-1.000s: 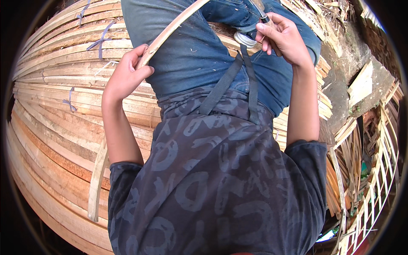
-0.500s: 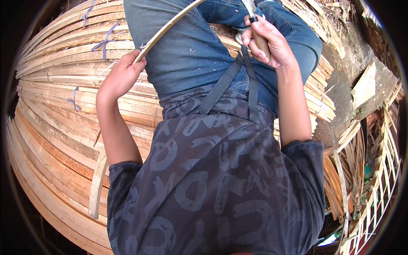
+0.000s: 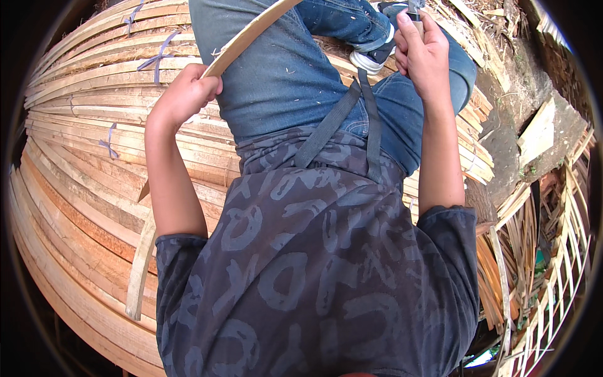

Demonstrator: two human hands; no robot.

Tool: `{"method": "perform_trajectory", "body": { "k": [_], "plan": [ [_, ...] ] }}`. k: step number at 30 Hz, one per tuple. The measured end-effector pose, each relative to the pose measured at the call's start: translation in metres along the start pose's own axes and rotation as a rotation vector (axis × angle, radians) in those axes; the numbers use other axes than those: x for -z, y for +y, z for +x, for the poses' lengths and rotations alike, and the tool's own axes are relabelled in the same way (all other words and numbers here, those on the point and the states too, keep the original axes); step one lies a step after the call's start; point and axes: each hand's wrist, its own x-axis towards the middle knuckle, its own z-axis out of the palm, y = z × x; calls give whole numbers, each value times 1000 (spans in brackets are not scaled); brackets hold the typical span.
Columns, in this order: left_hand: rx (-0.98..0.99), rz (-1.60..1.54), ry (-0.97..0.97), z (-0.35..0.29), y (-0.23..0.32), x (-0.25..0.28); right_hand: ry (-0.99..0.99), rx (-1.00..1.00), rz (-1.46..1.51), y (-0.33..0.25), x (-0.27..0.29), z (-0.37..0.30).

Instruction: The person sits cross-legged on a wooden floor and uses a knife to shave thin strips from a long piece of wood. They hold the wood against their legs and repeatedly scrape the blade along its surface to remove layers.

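My left hand (image 3: 186,94) is closed on the near end of a pale wooden strip (image 3: 251,36). From there the strip rises to the right across my left thigh, its broad flat face showing, and runs out of the picture at the top. A little curl of shaving clings to it close to my fingers. Over my right thigh, my right hand (image 3: 424,63) is wrapped round the handle of a knife (image 3: 415,16). Most of the handle is covered by the fingers, and the blade is largely cut off by the upper edge. The two hands are well apart.
Bundles of wooden strips (image 3: 75,135), some bound with purple ties (image 3: 158,56), spread under me and to the left. One loose strip (image 3: 141,270) lies near my left elbow. Right of me are stone slabs (image 3: 502,147), scrap wood and a slatted lattice (image 3: 559,283).
My right hand has moved up and to the right with the knife, its fingers now covering more of the handle. In my left hand the strip has turned to show its wide face.
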Motion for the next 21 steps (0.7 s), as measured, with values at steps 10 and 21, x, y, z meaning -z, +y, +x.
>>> {"method": "perform_trajectory", "body": {
  "k": [10, 21],
  "plan": [
    [-60, 47, -36, 11, -2, 1, -387, -304, 298, 10, -26, -11],
    [53, -222, -183, 19, 0, 11, -330, -264, 226, 4, -6, -12]
  ]
}}
